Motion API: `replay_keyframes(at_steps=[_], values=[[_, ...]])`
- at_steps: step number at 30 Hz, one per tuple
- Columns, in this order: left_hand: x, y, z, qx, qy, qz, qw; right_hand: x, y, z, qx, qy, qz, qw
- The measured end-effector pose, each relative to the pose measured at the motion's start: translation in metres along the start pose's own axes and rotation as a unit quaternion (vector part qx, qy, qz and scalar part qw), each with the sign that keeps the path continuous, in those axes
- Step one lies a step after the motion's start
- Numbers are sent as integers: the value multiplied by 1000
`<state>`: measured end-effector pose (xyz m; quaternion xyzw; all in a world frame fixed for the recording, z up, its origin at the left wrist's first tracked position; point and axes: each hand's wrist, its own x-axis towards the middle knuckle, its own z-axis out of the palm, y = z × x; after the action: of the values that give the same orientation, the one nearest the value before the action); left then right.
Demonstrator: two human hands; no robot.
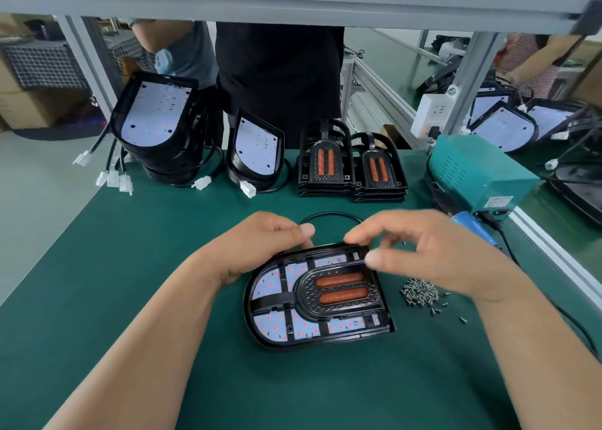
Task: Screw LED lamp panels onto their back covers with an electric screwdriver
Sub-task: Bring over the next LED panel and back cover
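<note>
Lying flat near the centre of the green mat (146,266), the lamp assembly (317,296) sat directly between the two hands. Its black back cover (257,335) had one rounded end and one square end. A white LED panel (270,283) dotted with red points was seated inside it. A black ribbed frame (338,314) with two elongated orange windows (340,279) lay over the panel. The left hand (260,244) gripped the far left rim of the cover, fingers curled. The right hand (423,250) hovered above the far right corner with fingers loosely spread and holding nothing. Motion blur made it unclear whether its index fingertip touched the rim. A heap of screws (419,292) lay just right of the assembly. The blue electric screwdriver (472,229) rested on the mat behind the right hand, beside a teal power unit (472,172).
</note>
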<state>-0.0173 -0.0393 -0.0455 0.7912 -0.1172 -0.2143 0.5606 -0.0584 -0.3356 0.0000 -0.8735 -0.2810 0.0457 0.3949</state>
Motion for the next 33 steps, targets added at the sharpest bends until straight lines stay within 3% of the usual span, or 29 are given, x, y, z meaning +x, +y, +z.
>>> replay_keyframes(at_steps=[5, 9, 12, 16, 18, 28, 33], values=[[9, -2, -3, -70, 72, -25, 995, -5, 43, -38, -114, 201, 123, 965], [12, 1, -3, -263, 81, -57, 960, -12, 80, -56, -179, 241, 258, 918], [13, 5, -3, -441, 72, -75, 891, -16, 94, -60, -232, 217, 307, 897], [13, 7, -5, -676, 59, -85, 730, -19, 100, -61, -278, 172, 360, 874], [14, 6, -5, -711, 71, -86, 694, -19, 100, -60, -301, 157, 366, 866], [15, 0, -9, -634, 83, -75, 765, -17, 96, -59, -391, 135, 380, 828], [16, -3, -7, -588, 66, -62, 804, -23, 94, -64, -331, 143, 364, 859]])
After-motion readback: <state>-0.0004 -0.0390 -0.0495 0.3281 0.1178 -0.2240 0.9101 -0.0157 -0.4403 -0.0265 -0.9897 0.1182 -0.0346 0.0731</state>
